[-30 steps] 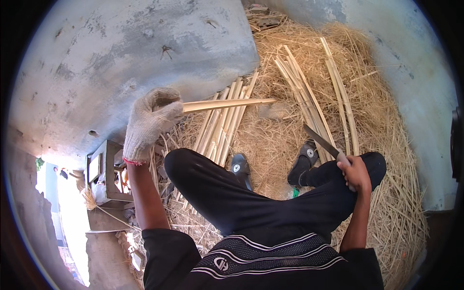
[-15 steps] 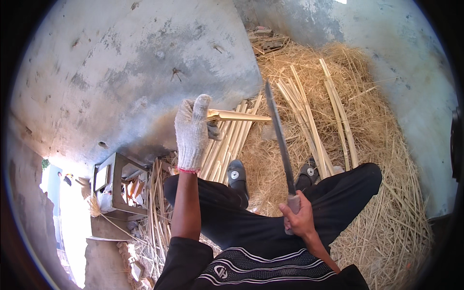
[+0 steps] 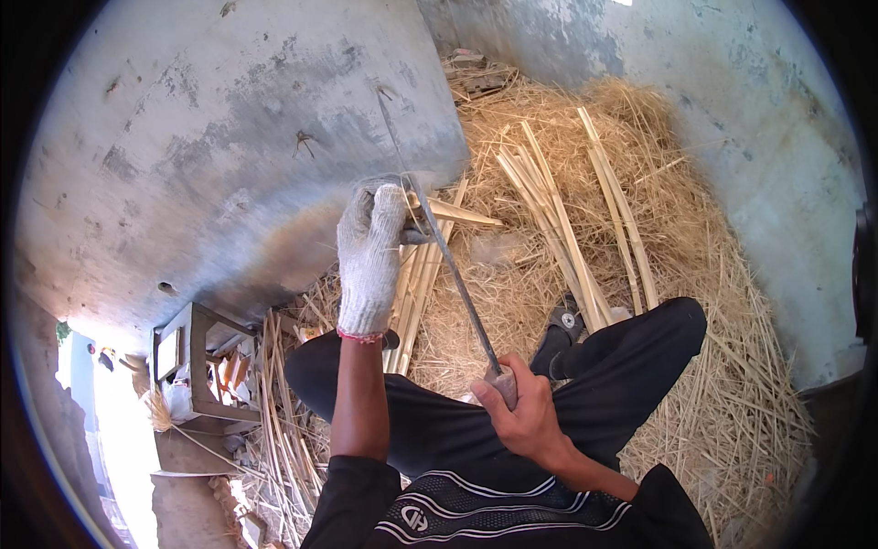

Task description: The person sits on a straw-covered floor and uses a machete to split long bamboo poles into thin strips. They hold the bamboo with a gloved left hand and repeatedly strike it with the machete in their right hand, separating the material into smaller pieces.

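Observation:
My left hand, in a white knit glove with a red-edged cuff, is closed around a split bamboo strip that points to the right. My bare right hand grips the handle of a long, narrow knife. The blade slants up and to the left, crossing the strip close to the gloved thumb. A thin sliver seems to curl beside the blade there; how deep the edge sits in the bamboo is hidden.
Split bamboo strips lean over a heap of straw-like shavings. More strips lie beyond my left knee. At the left stand a grey box-shaped frame holding scraps and a bright opening. Stained walls rise behind.
The knife has swung left, from beyond the strip's far end to across it near the glove. My right hand has moved left and slightly up with it.

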`<move>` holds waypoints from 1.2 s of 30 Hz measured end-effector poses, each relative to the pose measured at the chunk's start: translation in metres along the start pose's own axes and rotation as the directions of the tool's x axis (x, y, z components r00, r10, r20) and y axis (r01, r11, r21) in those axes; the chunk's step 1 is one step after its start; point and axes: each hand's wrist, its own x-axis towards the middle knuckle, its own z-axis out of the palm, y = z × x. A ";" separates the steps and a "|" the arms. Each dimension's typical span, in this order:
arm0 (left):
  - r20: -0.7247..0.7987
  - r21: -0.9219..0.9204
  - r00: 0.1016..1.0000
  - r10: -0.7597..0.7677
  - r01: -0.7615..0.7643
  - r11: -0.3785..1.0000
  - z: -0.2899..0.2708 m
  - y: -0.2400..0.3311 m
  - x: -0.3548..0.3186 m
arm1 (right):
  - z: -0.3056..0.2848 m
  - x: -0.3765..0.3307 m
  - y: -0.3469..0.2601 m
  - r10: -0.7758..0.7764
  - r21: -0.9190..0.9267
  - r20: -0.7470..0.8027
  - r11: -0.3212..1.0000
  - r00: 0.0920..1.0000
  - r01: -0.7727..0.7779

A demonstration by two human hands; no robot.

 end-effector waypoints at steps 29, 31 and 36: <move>-0.035 -0.203 0.994 -0.107 0.098 0.974 -0.003 0.007 -0.006 | -0.016 -0.003 -0.008 -0.072 -0.016 -0.028 0.997 0.997 0.071; -0.031 -0.232 0.994 -0.105 0.095 0.968 -0.007 0.006 -0.007 | -0.022 -0.006 -0.021 -0.091 -0.003 -0.023 0.996 0.996 0.091; -0.006 -0.280 0.996 -0.087 0.081 0.957 -0.008 0.001 -0.007 | -0.014 -0.007 -0.020 -0.106 0.005 -0.074 0.994 0.992 0.107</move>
